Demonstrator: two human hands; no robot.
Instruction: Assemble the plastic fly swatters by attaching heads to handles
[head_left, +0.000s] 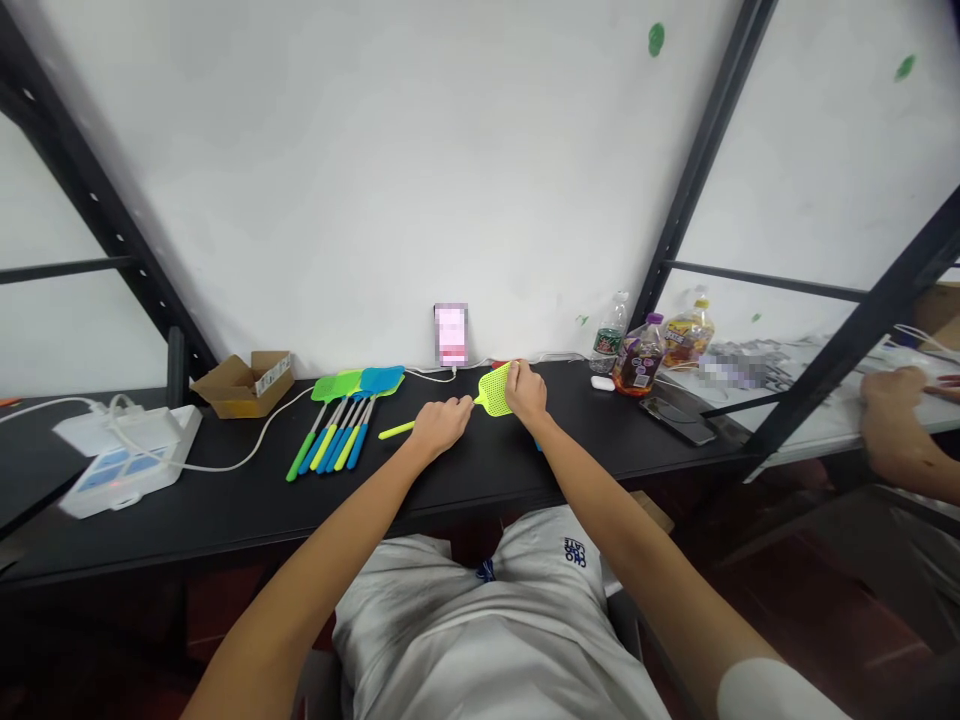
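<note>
A yellow-green fly swatter (495,391) is held crosswise over the black table, its perforated head to the right. My left hand (442,424) is closed round its shaft close to the head, and the handle end pokes out beyond that hand on the left. At the head's right side my right hand (527,388) grips the edge, fingers closed. Further left lies a row of several fly swatters (341,432) with green, blue and yellow handles toward me and overlapping heads toward the wall. Something blue shows partly behind my right wrist; I cannot make out what.
A lit phone (451,335) leans on the wall. An opened cardboard box (247,385) and a white case (131,460) with cables stand left. On the right are several bottles (640,355), a white earbud case (602,383) and a dark phone (679,420). Another person's hand (896,400) is far right.
</note>
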